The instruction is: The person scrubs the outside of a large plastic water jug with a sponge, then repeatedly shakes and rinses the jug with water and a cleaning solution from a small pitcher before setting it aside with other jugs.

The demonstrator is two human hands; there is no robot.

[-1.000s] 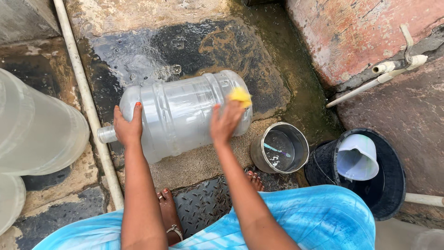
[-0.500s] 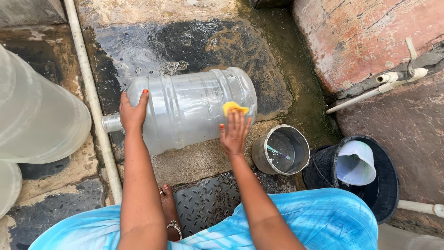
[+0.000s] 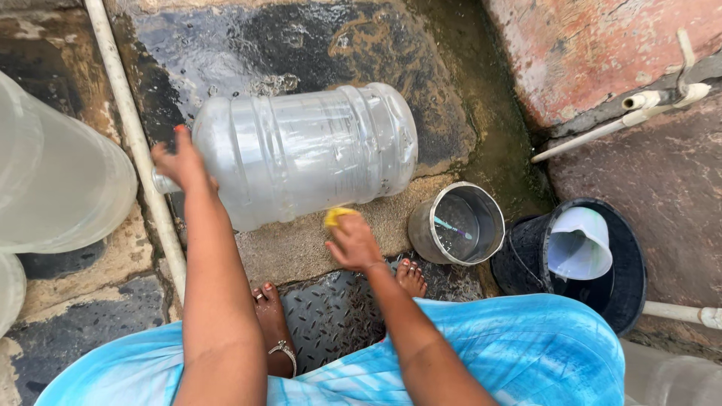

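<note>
Nearest, bare feet rest on a studded metal plate [image 3: 331, 316], just short of the clear water jug [image 3: 301, 154] lying on its side on wet, stained stone paving [image 3: 301, 37]. At the jug's lower edge the right hand [image 3: 353, 244] pinches a yellow sponge [image 3: 337, 216]; the left hand [image 3: 179, 162] wraps the jug's neck. Right of the jug stand a steel pot [image 3: 455, 225] and black bucket [image 3: 628, 278], beyond them a reddish wall [image 3: 587, 45].
</note>
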